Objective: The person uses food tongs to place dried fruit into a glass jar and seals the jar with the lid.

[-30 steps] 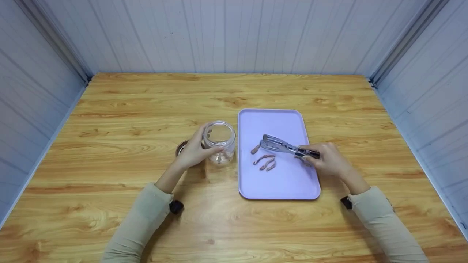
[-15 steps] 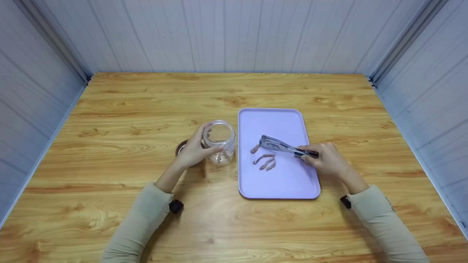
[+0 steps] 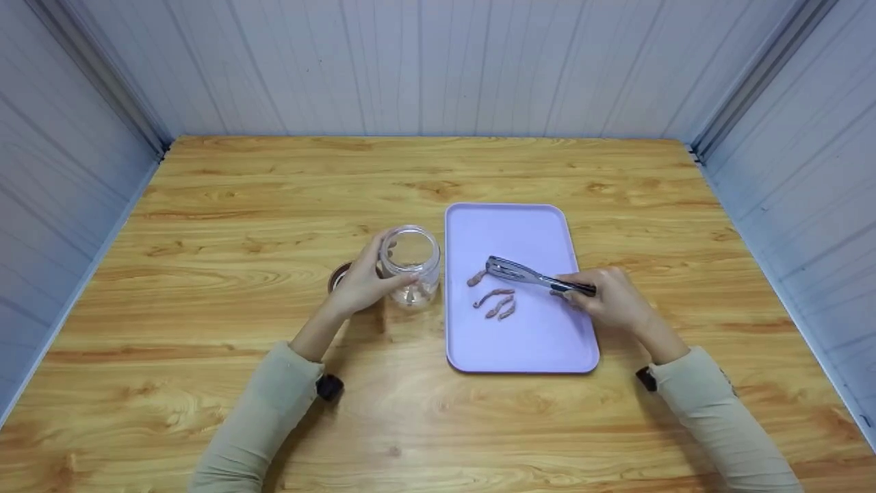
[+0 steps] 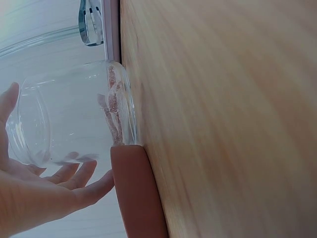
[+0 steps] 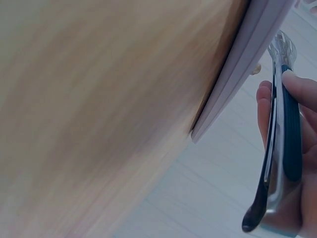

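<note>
On the table my left hand (image 3: 365,284) grips the side of a clear jar (image 3: 419,291), which stands upright with its mouth uncovered. Several reddish-brown strips (image 4: 115,101) lie at the bottom of the jar in the left wrist view. My right hand (image 3: 616,301) squeezes a pair of metal serving tongs (image 3: 520,274) by their dark handles. The two tong heads are pressed together over the tray, with one brown, wrinkled strip (image 3: 475,279) sticking out at their tip. More such strips (image 3: 494,296) lie just below on the lavender tray (image 3: 520,349).
A brown jar lid (image 3: 337,276) lies left of the jar, partly hidden by my left hand; the left wrist view shows its side. The tray's left rim runs close beside the jar. White panelled walls (image 3: 424,68) enclose the wooden table (image 3: 239,205) at the back and sides.
The tong heads have come together from slightly apart, at the same strip. My left hand and the jar have stayed in place.
</note>
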{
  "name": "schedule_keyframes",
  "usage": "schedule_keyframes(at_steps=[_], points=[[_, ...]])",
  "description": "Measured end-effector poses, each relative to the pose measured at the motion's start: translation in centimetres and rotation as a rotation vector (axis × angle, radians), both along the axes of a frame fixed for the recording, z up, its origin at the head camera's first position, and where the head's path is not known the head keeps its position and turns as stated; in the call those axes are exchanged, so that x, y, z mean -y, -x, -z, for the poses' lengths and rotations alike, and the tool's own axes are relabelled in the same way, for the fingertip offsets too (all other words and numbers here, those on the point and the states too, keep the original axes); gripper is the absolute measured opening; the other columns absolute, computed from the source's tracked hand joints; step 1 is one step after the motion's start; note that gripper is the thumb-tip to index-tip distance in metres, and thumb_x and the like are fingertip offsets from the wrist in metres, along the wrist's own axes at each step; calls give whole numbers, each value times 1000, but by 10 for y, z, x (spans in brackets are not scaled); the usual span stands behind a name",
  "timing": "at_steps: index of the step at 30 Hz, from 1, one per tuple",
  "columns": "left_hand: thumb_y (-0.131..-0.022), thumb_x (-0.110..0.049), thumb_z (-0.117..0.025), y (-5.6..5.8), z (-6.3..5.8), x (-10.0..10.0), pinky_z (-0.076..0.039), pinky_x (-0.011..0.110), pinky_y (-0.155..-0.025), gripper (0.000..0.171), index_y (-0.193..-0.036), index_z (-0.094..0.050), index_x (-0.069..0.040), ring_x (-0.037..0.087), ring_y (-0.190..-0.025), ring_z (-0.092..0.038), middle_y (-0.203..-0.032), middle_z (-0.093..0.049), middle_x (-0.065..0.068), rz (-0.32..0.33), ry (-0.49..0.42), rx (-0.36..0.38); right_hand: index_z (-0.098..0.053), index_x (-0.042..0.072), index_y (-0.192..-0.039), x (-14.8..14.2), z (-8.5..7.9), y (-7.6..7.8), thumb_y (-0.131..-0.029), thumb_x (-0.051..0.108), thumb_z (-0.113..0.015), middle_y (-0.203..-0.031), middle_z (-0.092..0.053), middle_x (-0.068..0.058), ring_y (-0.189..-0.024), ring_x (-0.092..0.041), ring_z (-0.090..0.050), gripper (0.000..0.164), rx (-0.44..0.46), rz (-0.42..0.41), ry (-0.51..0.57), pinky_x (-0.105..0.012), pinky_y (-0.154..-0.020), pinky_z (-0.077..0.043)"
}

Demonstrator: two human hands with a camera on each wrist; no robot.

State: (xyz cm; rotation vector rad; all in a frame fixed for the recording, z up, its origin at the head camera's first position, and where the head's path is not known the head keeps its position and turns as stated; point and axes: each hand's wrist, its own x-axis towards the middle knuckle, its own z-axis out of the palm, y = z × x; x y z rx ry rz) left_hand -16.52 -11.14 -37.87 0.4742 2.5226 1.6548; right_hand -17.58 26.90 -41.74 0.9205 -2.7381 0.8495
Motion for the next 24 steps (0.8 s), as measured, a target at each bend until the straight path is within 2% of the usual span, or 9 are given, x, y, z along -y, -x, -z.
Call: schedule_keyframes(at_steps=[11,18,24], points=[[-76,-16,-70,-2,-4,0,-25,45,-97,75,-135,-26,-1,35,-119,-32,-128,-35,25,-4,0,22,-69,9,-98,-1,0,-1,-74,2,-68,-70,-63,4,-50,-4,-51,25,9,4,49,-21,-43,-42],[-77,-16,-70,-3,-4,0,-25,46,-97,75,-135,-26,1,34,-120,-31,-128,-35,26,2,14,5,-71,10,-95,-3,-1,0,-73,2,-69,-70,-63,3,-48,-5,-46,23,-41,14,58,-21,-41,-37],[-77,-15,-70,-2,-4,0,-25,45,-97,74,-134,-26,1,35,-119,-32,-128,-36,26,2,11,-3,-70,8,-95,-4,-2,-1,-73,2,-69,-74,-65,-1,-48,-6,-44,23,-47,29,80,-21,-40,-35]])
